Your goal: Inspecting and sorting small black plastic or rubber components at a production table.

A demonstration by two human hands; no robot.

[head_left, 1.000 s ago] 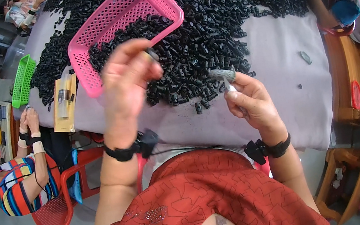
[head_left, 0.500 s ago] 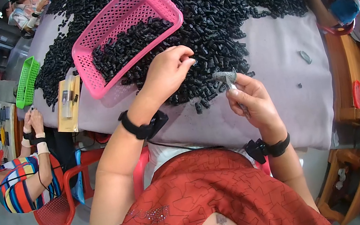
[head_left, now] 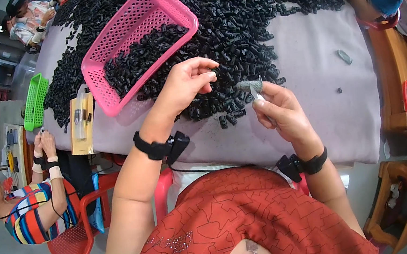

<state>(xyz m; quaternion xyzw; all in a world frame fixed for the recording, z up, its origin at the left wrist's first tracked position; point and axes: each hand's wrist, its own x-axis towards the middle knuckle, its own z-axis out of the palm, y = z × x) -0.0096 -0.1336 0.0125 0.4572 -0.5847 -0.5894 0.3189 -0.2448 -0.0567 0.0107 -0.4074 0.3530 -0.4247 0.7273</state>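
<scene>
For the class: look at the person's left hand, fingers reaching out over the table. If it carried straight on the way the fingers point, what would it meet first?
Most likely the heap of small black parts: the left hand already has its fingertips at the heap's near edge, though the height above it is unclear.

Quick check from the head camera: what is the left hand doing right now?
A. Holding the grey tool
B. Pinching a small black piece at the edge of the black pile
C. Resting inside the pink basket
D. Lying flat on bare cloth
B: the left hand pinches a small black piece at the black pile, beside the pink basket; the grey tool is in the right hand.
</scene>
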